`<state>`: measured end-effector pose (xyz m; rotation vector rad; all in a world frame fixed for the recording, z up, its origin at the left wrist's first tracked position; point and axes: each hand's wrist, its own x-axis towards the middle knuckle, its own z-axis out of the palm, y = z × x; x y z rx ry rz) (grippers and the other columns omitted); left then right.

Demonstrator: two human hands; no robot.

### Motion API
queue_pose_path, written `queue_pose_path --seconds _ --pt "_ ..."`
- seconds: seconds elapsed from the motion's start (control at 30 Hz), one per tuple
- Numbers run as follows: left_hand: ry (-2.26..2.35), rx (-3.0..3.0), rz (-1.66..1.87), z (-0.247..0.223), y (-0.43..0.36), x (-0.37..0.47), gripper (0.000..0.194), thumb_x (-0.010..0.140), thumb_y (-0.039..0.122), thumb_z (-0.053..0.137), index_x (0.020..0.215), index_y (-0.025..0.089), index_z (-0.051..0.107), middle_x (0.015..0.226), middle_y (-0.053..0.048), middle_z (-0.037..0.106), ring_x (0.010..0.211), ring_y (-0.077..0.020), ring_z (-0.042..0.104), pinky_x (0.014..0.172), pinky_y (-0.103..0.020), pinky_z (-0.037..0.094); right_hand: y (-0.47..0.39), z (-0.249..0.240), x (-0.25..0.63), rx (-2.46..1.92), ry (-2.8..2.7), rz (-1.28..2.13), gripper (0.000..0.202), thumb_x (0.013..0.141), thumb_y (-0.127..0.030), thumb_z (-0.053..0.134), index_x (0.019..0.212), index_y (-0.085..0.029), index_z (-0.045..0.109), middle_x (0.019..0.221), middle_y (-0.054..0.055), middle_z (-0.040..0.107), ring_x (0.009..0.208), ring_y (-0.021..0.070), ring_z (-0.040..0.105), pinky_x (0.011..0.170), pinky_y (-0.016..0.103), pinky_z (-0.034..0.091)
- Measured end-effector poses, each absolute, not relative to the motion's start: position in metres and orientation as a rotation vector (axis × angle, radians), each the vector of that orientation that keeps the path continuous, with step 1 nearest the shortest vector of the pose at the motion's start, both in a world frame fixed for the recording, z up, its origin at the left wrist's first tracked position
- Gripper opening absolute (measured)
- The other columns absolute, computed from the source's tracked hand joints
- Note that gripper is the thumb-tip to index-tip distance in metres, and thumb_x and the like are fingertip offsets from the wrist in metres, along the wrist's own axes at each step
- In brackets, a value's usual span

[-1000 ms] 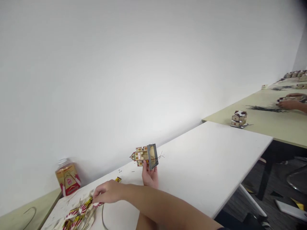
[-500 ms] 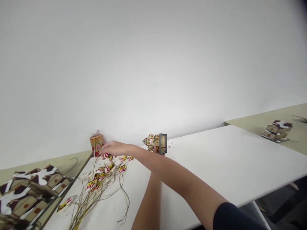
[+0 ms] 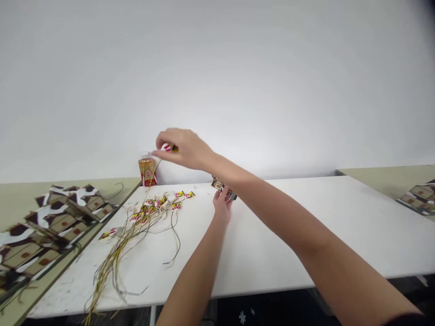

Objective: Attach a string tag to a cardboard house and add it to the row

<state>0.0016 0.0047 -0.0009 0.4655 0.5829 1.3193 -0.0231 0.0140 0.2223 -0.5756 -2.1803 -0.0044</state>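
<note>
My left hand [image 3: 222, 209] holds a small cardboard model house [image 3: 221, 187] just above the white table [image 3: 288, 235]; my right forearm crosses in front and hides most of it. My right hand [image 3: 185, 147] is raised above the table's far left, pinching a red-and-white striped piece [image 3: 167, 147] with a thin yellowish wire [image 3: 153, 174] hanging from it. Below that hand, a heap of several similar striped pieces [image 3: 159, 206] lies on the table, their long wires [image 3: 112, 262] trailing toward the near left edge.
An amber bottle [image 3: 147, 171] stands by the wall at the back left. Several finished model houses [image 3: 50, 226] are stacked on the greenish table at left. Another model house [image 3: 419, 197] sits on the greenish table at far right.
My right hand has lifted from the heap with one striped piece and its wire. My left hand lowered the model house toward the table. The view swung left.
</note>
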Motion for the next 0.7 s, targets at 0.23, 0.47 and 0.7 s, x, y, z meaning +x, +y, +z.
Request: queue_pose_path --seconds 0.23,0.47,0.7 --pt "0.536 0.439 1.328 -0.004 0.007 0.002 0.029 0.062 0.027 0.079 0.078 0.015 0.058 0.075 -0.003 0.065 0.068 -0.0156 0.064 0.069 -0.03 0.053 -0.008 0.242 -0.01 -0.6 -2.011 -0.101 0.026 0.084 -0.039 0.058 0.1 -0.018 0.053 0.101 0.002 0.058 0.092 0.0119 0.054 0.082 0.025 0.041" --pt "0.513 0.454 1.306 -0.003 0.005 0.002 0.03 0.063 0.028 0.079 0.083 0.014 0.062 0.083 -0.006 0.068 0.074 -0.0179 0.066 0.074 -0.033 0.054 -0.046 0.263 0.004 -0.598 -1.8 -0.186 0.035 0.083 -0.048 0.055 0.107 -0.023 0.05 0.115 0.002 0.055 0.103 0.0133 0.056 0.076 0.02 0.045" --pt "0.51 0.457 1.298 -0.004 0.005 0.001 0.033 0.063 0.03 0.079 0.088 0.015 0.063 0.088 -0.005 0.068 0.075 -0.0163 0.065 0.075 -0.031 0.053 -0.068 0.275 0.042 -0.573 -1.776 -0.186 0.033 0.075 -0.039 0.065 0.102 -0.025 0.055 0.112 -0.003 0.058 0.092 0.0113 0.06 0.065 0.019 0.043"
